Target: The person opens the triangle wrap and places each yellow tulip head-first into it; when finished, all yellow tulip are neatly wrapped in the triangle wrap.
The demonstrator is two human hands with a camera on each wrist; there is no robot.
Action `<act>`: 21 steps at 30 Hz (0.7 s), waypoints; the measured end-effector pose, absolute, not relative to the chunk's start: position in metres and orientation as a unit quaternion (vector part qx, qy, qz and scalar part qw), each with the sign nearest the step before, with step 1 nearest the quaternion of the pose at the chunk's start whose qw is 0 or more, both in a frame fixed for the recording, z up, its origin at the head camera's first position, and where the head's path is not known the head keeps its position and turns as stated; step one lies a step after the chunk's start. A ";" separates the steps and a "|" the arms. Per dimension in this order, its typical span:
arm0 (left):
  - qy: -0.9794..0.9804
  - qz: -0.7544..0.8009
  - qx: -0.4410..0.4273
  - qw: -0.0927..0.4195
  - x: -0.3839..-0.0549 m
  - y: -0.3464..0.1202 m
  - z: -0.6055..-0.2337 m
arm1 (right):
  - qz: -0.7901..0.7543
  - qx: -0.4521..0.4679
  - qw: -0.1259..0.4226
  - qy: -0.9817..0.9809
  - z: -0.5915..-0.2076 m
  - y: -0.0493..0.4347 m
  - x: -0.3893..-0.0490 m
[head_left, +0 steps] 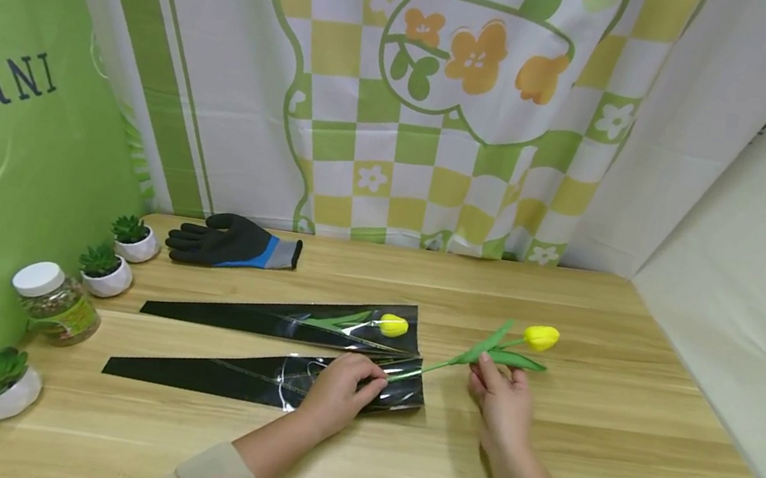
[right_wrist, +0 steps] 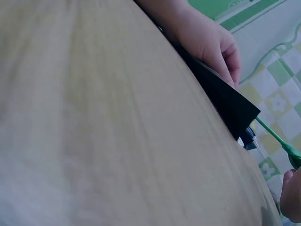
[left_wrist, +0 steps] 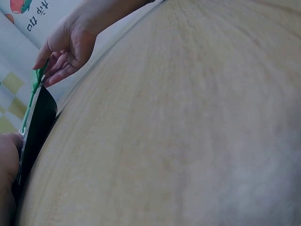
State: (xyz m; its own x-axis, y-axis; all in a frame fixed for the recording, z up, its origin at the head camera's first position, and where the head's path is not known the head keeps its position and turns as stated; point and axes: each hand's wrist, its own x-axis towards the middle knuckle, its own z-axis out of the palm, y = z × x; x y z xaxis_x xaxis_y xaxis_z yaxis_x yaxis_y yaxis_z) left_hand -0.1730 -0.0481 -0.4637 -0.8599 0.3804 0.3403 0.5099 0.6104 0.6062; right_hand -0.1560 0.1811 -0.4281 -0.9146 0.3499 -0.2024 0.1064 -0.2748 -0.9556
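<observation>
A yellow artificial tulip point(head_left: 541, 338) with green leaves points to the right, its thin stem slanting down-left into the open end of a black flower sleeve with a clear front point(head_left: 241, 377). Thumb and fingers of my right hand point(head_left: 506, 401) pinch the tulip at the base of its leaves. My left hand point(head_left: 341, 395) grips the sleeve near its wide mouth, beside the stem's lower end. In the right wrist view, the sleeve's mouth point(right_wrist: 244, 110) is lifted from the table. Behind it lies a second black sleeve point(head_left: 213, 312) holding another yellow tulip point(head_left: 393, 325).
A black and blue work glove point(head_left: 232, 243) lies at the back left. Along the left side stand several small succulents in white pots, one nearest me point(head_left: 5, 395), and a jar with a white lid point(head_left: 58, 305). A patterned curtain point(head_left: 412, 152) hangs behind the wooden table point(head_left: 616, 477).
</observation>
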 end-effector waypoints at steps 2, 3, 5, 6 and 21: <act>-0.893 -0.364 -0.249 0.088 -0.173 -0.048 -0.464 | 0.778 -0.196 0.084 -0.591 -0.427 0.185 -0.158; -0.893 -0.364 -0.249 0.089 -0.172 -0.048 -0.464 | 0.780 -0.199 0.087 -0.587 -0.426 0.186 -0.159; -0.892 -0.364 -0.251 0.091 -0.172 -0.048 -0.463 | 0.787 -0.204 0.093 -0.575 -0.425 0.189 -0.161; -0.892 -0.365 -0.251 0.092 -0.172 -0.048 -0.463 | 0.791 -0.203 0.096 -0.569 -0.424 0.191 -0.162; -0.889 -0.366 -0.256 0.098 -0.173 -0.049 -0.465 | 0.793 -0.240 0.098 -0.552 -0.420 0.207 -0.171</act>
